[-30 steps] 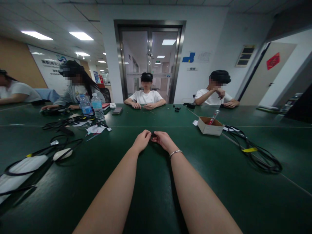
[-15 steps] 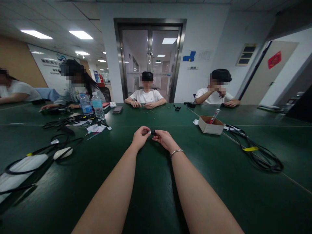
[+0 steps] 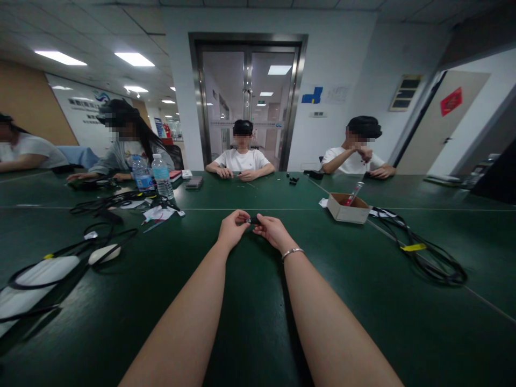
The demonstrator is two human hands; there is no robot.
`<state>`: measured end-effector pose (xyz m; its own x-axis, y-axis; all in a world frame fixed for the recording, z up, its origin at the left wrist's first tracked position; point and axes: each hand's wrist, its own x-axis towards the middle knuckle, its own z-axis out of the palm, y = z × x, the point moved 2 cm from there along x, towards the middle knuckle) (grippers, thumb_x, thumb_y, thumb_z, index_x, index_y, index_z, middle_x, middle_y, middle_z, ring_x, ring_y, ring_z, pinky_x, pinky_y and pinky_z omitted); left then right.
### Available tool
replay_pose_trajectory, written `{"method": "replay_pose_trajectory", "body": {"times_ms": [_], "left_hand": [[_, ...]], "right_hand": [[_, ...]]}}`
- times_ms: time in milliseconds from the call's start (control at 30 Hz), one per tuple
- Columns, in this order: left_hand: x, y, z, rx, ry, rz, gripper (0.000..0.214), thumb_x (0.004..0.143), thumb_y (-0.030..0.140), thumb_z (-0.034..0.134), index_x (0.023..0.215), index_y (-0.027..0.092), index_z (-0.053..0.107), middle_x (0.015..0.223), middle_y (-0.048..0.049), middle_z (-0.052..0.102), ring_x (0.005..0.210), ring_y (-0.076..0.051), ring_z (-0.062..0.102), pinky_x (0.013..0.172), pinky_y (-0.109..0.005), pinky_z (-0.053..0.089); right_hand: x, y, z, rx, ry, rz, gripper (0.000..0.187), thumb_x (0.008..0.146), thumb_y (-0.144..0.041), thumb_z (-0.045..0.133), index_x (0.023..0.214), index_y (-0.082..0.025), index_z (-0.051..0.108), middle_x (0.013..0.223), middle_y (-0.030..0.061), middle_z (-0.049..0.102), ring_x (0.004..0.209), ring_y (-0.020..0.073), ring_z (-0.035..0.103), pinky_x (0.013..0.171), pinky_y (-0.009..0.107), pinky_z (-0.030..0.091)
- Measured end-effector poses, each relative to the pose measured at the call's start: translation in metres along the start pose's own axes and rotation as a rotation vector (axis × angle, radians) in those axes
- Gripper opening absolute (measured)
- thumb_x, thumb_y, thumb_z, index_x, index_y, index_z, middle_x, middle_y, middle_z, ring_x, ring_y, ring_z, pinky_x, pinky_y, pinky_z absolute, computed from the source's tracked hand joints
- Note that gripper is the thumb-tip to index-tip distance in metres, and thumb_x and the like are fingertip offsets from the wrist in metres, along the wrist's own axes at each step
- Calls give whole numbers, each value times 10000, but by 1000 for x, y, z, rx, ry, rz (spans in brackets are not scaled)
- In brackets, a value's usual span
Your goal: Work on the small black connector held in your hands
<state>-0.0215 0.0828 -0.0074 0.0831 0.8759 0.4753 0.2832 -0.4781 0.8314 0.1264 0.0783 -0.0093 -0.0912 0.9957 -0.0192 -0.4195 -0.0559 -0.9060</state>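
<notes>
Both my arms reach out over the dark green table. My left hand and my right hand meet at the table's middle, each pinching one end of a small black part held just above the surface. The fingers of both hands are curled shut around it. A silver bracelet sits on my right wrist. What the small part is cannot be made out.
An open cardboard box with a red-and-white tube stands right of my hands, beside a coil of black cable. Left lie more cables, a white mouse-like object, papers and two water bottles. Several people sit at the far edge.
My hands have lifted slightly off the table with the small black part still pinched between them. Little else has moved.
</notes>
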Motion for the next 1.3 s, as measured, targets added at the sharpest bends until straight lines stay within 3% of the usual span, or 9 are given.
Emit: {"method": "replay_pose_trajectory", "body": {"times_ms": [233, 533, 800, 1300], "left_hand": [[0, 2, 1, 35, 3, 2, 172, 683, 100, 642, 828, 192, 627, 859, -13, 664, 830, -148, 624, 756, -275, 497], [1, -1, 2, 29, 12, 19, 168, 686, 101, 650, 823, 194, 625, 834, -6, 659, 802, -138, 624, 749, -263, 496], [1, -4, 0, 17, 24, 8, 135, 752, 219, 642, 880, 189, 612, 833, -29, 657, 786, -147, 630, 738, -270, 503], [2, -11, -2, 88, 17, -111, 183, 832, 328, 513, 911, 199, 617, 697, 1, 614, 663, -133, 586, 636, -234, 435]], "right_hand": [[1, 0, 1, -44, 13, -5, 265, 855, -296, 672, 706, -108, 562, 487, -10, 518, 399, 81, 501, 496, 209, 553], [1, 0, 1, -80, 109, -28, 147, 902, -199, 597, 828, -157, 476, 517, -15, 564, 401, 109, 555, 493, 243, 556], [0, -1, -1, -57, -50, -41, 82, 858, -126, 609, 927, -148, 572, 713, 11, 630, 444, 89, 578, 542, 247, 565], [0, 2, 1, -155, -177, -41, 315, 735, 77, 547, 934, -153, 631, 888, 23, 659, 551, 65, 599, 579, 187, 559]]}}
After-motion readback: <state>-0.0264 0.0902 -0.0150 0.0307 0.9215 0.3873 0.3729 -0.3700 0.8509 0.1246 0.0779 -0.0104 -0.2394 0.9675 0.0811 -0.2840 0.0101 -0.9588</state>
